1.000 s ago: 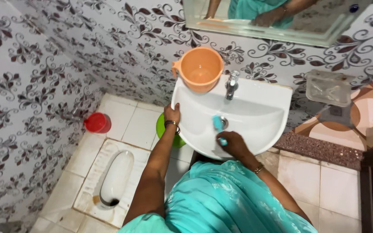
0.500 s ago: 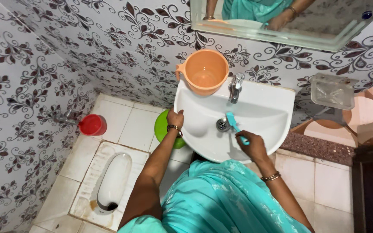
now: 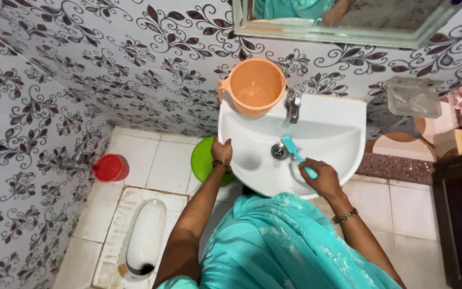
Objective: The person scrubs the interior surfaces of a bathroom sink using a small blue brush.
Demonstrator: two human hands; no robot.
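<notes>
Right hand [image 3: 323, 178] angles turquoise brush [image 3: 297, 155] up-left toward drain [image 3: 279, 151].

One white ceramic washbasin [image 3: 343, 115] with one metal tap [image 3: 294, 103] and one round drain [image 3: 278, 151]. One orange plastic jug [image 3: 254, 87], one turquoise plastic brush [image 3: 297, 154], one green round plastic tub [image 3: 203, 160], one red plastic mug [image 3: 110, 167], one white squat toilet pan [image 3: 144, 235], one wall mirror [image 3: 348, 21], and two hands [image 3: 221, 151] [image 3: 323, 176].
</notes>
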